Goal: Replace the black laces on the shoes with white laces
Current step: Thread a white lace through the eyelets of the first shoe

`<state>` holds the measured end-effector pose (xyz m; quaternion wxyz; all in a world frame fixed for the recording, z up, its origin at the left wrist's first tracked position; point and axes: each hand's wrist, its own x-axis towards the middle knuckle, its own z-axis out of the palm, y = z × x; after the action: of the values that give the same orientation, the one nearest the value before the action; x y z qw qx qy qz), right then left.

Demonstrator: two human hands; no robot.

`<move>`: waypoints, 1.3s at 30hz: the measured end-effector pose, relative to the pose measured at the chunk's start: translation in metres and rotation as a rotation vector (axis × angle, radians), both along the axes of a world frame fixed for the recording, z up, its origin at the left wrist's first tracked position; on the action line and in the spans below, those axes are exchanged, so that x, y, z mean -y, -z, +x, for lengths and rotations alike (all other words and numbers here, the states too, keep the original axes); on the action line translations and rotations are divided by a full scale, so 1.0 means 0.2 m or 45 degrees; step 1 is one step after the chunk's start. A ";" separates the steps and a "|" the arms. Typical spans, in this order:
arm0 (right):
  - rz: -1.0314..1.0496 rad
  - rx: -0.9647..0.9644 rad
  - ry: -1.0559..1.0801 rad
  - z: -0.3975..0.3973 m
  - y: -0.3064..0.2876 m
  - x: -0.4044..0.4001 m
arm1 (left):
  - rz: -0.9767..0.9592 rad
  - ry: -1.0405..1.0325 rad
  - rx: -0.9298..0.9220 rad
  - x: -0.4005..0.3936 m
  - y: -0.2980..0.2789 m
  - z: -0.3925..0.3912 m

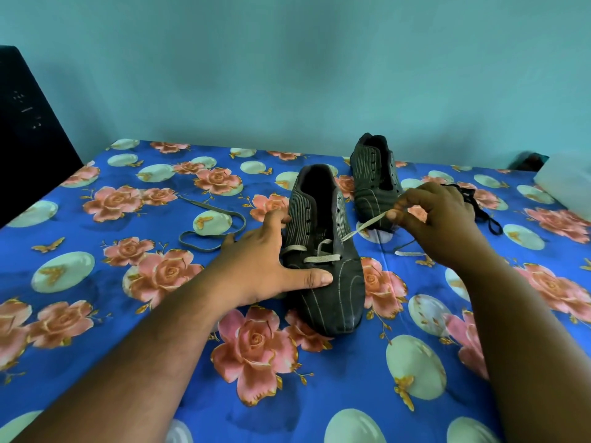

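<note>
White lace runs taut from a right-side eyelet of the near shoe up to the person's right hand, whose thumb and forefinger pinch the flat end while the other fingers curl loosely behind. The pull appears meant to draw slack through the hole before the next crossing. The left hand lies spread and relaxed against the shoe's left flank, thumb pressed flat on the toe and fingers reaching toward the collar, gripping nothing; judging by its placement, it braces the shoe so the tug does not drag it across the sheet.

The near shoe, dark grey with thin pale stripes, sits toe toward the camera on a blue floral bedsheet. Only its lowest eyelets carry lace: one bar across the bottom and a crossing above it, with the upper holes still bare and the tongue area open. The lacing looks to be at an early stage.

The far shoe stands just behind and to the right, its eyelets empty as far as can be seen. A second pale lace lies in a loose loop on the sheet to the left of the near shoe, presumably waiting for that far shoe. The black laces lie bunched on the sheet beyond the right hand, already out of both shoes.
</note>
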<state>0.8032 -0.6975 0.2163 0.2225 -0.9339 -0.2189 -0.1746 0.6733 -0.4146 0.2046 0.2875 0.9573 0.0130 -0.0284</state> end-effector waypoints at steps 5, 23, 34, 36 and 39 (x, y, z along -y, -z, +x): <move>0.016 0.144 -0.185 -0.09 -0.03 -0.09 | -0.078 -0.026 0.001 -0.01 -0.03 -0.01; -0.041 0.039 -0.535 -0.01 0.04 -0.07 | -0.374 0.233 0.097 -0.10 0.01 0.02; 0.095 0.024 -0.590 -0.03 0.04 -0.13 | -0.307 0.118 0.428 -0.06 0.02 0.02; 0.093 0.036 -0.643 -0.05 0.02 -0.13 | -0.239 0.154 0.587 -0.01 0.01 0.01; 0.034 0.056 -0.698 -0.06 0.00 -0.14 | -0.015 0.145 0.729 0.08 -0.01 0.00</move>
<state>0.7903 -0.6697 0.2156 0.2689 -0.8328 -0.4659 -0.1308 0.6734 -0.4298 0.2057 0.2830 0.9239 -0.1224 0.2266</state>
